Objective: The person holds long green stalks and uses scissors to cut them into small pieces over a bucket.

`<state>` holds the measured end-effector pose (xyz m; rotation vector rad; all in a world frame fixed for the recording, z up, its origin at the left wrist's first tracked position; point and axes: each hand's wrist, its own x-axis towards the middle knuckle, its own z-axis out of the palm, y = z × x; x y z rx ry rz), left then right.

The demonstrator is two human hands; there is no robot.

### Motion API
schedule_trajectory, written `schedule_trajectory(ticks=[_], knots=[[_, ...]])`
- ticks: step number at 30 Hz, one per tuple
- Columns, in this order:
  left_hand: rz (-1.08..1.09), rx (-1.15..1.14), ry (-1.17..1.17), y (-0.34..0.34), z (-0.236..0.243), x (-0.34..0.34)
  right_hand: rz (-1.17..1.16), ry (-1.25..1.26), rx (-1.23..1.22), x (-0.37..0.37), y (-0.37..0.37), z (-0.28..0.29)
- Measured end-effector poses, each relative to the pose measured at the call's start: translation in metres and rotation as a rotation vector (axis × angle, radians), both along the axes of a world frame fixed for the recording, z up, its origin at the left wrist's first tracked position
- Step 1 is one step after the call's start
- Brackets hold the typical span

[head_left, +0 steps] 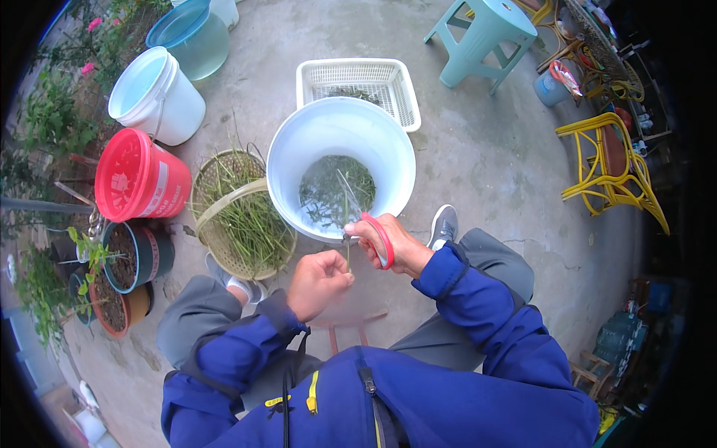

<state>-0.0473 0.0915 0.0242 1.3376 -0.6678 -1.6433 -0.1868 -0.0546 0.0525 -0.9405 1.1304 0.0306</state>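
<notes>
Red-handled scissors [386,246] are in my right hand [407,250], their blades pointing up and away over the near rim of a large white bucket [402,160]. My left hand [317,287] is closed in a pinch on a thin green stem [348,257], which rises toward the blades and the fingertips of my right hand. Whether the blades touch the stem, I cannot tell. Chopped dark green leaves [336,187] lie at the bottom of the bucket. To its left, a woven basket [239,196] with an arched handle holds a heap of long green stems [250,228].
Behind the bucket sits a white plastic crate [407,93] with some greens. Along the left stand a red bucket [175,183], a white pail [175,112], a blue tub [205,56] and potted plants [123,261]. A pale blue stool [493,30] and a yellow chair [620,168] are at right.
</notes>
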Motion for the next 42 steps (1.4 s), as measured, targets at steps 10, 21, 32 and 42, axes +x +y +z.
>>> schedule_trajectory(ticks=[10,21,32,42], knots=[[0.124,0.035,0.094,-0.006,-0.001,0.008,-0.038,0.008,0.035,-0.002,0.000,-0.019],[0.144,0.038,0.054,-0.016,0.003,0.016,-0.007,-0.146,0.081,-0.003,0.004,-0.009],[0.081,0.033,0.121,-0.019,0.001,0.007,-0.027,-0.145,0.086,-0.005,0.005,-0.016],[0.087,0.044,0.089,-0.024,-0.006,0.003,-0.003,-0.026,-0.018,-0.001,0.009,-0.016]])
